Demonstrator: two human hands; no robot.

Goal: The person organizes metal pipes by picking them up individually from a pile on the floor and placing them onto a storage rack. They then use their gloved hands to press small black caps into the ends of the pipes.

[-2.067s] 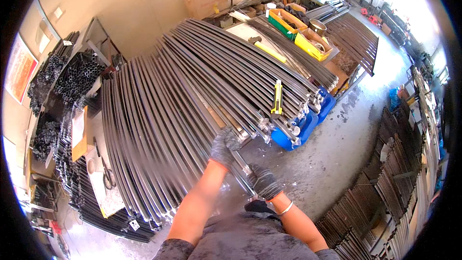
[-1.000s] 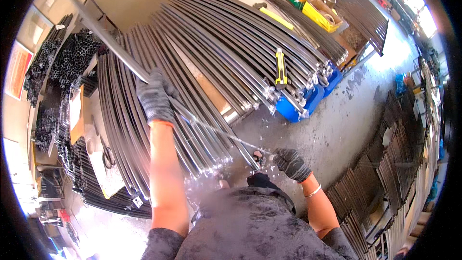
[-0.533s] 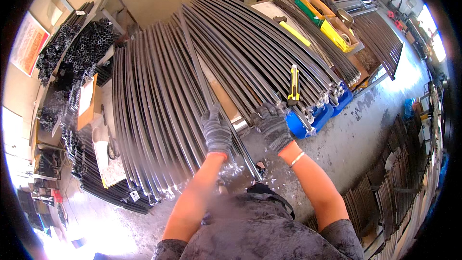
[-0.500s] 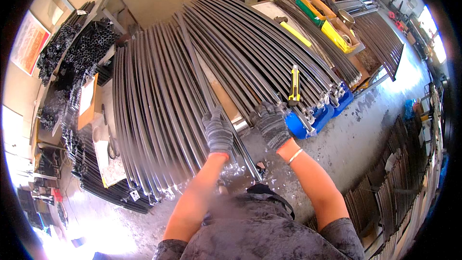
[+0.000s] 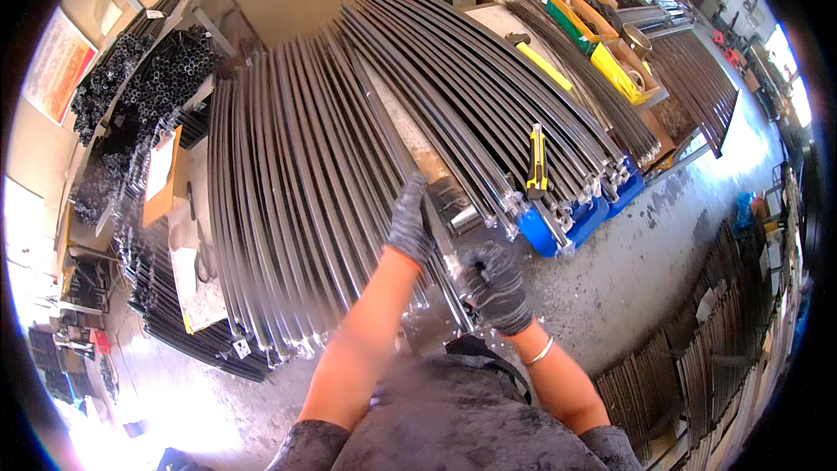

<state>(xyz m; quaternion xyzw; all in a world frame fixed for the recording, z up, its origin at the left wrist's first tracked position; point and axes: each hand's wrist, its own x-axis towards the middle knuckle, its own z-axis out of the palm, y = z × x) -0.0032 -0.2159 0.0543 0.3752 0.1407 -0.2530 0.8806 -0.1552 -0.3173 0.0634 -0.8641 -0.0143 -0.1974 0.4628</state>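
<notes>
Long dark metal tubes (image 5: 288, 166) lie side by side in front of me, their near ends wrapped in clear plastic. My left hand (image 5: 410, 222), in a grey striped glove, is closed around one tube (image 5: 379, 113) at the right edge of the left group. My right hand (image 5: 497, 288), gloved alike, is curled closed beside the plastic-wrapped near end of that tube. Its fingertips are partly hidden, and what they pinch is too small to name. A yellow-and-black utility knife (image 5: 537, 161) rests on the right group of tubes.
Blue supports (image 5: 540, 234) sit under the right group's ends. A yellow-handled hammer (image 5: 542, 65) and open parts bins (image 5: 580, 17) lie farther right. Bundled tubes (image 5: 174, 61) fill a rack at left. A clipboard (image 5: 166, 174) and scissors (image 5: 206, 263) are at the left side.
My right hand has left the tube ends by the knife and come nearer my body, beside the left tube's end. My left hand has moved slightly up and right, turning edge-on with the tube.
</notes>
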